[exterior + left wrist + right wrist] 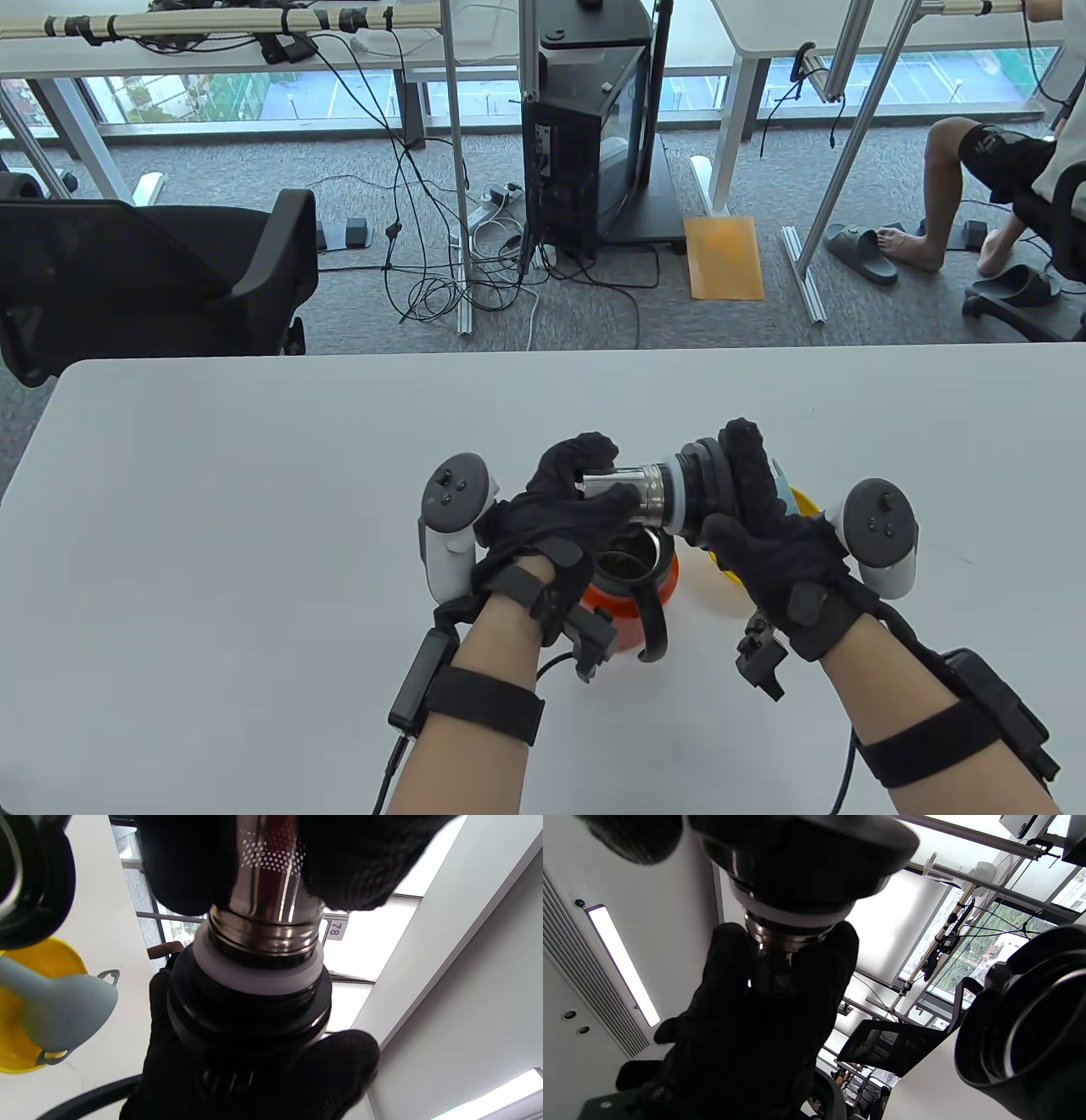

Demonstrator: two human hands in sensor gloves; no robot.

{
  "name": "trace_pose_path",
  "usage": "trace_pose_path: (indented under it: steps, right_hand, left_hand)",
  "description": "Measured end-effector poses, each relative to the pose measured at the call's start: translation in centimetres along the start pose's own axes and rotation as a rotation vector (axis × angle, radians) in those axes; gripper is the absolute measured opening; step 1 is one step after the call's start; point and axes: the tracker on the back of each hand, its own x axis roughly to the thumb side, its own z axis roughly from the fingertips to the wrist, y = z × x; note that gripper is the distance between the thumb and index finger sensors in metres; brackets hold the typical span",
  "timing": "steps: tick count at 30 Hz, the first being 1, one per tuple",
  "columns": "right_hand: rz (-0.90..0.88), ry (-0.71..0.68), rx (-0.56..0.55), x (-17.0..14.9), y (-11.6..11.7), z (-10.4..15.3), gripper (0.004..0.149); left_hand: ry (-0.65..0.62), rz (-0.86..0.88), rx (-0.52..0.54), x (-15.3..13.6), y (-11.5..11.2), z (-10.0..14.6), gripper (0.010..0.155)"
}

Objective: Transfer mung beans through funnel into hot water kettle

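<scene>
**Both hands on the kettle's stopper, above the open kettle**

The orange hot water kettle [632, 598] with a black handle stands open on the white table [254, 509], just below and between the hands. Above its mouth a black-capped stopper with a perforated steel tube [662, 497] lies sideways. The left hand [560, 514] wraps its fingers around the steel end; the right hand [768, 526] grips the black cap. A grey-blue silicone funnel [63, 1007] lies on a yellow plate [25, 984] just right of the kettle.

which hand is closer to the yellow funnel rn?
Right. The right hand is directly over the yellow funnel, gripping the lid's black cap; the left hand holds the steel end, farther left.
</scene>
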Motion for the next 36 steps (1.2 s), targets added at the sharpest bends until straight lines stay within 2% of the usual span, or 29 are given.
trace_pose_path:
  steps: [2, 6, 7, 9, 11, 14, 19, 26, 32, 36]
  right_hand:
    - [-0.041, -0.028, -0.027, -0.4, -0.2, 0.2, 0.095]
    - [-0.127, -0.027, -0.103, -0.7, -0.6, 0.7, 0.095]
    - [-0.124, -0.033, -0.155, -0.7, -0.9, 0.9, 0.094]
    - [-0.161, -0.032, -0.221, -0.6, -1.2, 1.1, 0.093]
    - [-0.151, -0.035, -0.258, -0.2, -1.6, 1.3, 0.092]
    - [-0.112, -0.044, -0.278, 0.1, -2.3, 1.7, 0.092]
    - [-0.079, -0.036, -0.303, 0.0, -3.0, 2.5, 0.092]
    - [-0.018, -0.028, -0.289, -0.9, -3.0, 3.4, 0.090]
    - [0.050, -0.003, -0.263, -1.2, -2.8, 3.3, 0.088]
    - [0.143, 0.009, -0.241, -0.9, -2.6, 2.7, 0.088]
  left_hand:
    - [-0.005, -0.018, 0.004, -0.3, -0.9, -0.1, 0.074]
    - [-0.012, -0.093, -0.056, -0.3, -2.0, -0.3, 0.079]
    - [-0.011, -0.145, -0.065, 0.0, -2.1, -0.2, 0.080]
    - [0.002, -0.292, -0.065, 0.7, -2.1, 0.0, 0.082]
    - [-0.019, -0.596, -0.042, 1.7, -2.0, 0.5, 0.082]
    - [-0.003, -0.960, -0.018, 2.2, -1.4, 1.8, 0.081]
    - [0.097, -1.215, 0.020, 0.4, 0.6, 3.7, 0.079]
    - [0.214, -1.353, 0.063, -5.4, 3.6, 6.0, 0.077]
    - [0.223, -1.385, 0.093, -8.8, 4.2, 6.6, 0.075]
    - [0.255, -1.390, 0.067, -11.4, 4.5, 7.2, 0.074]
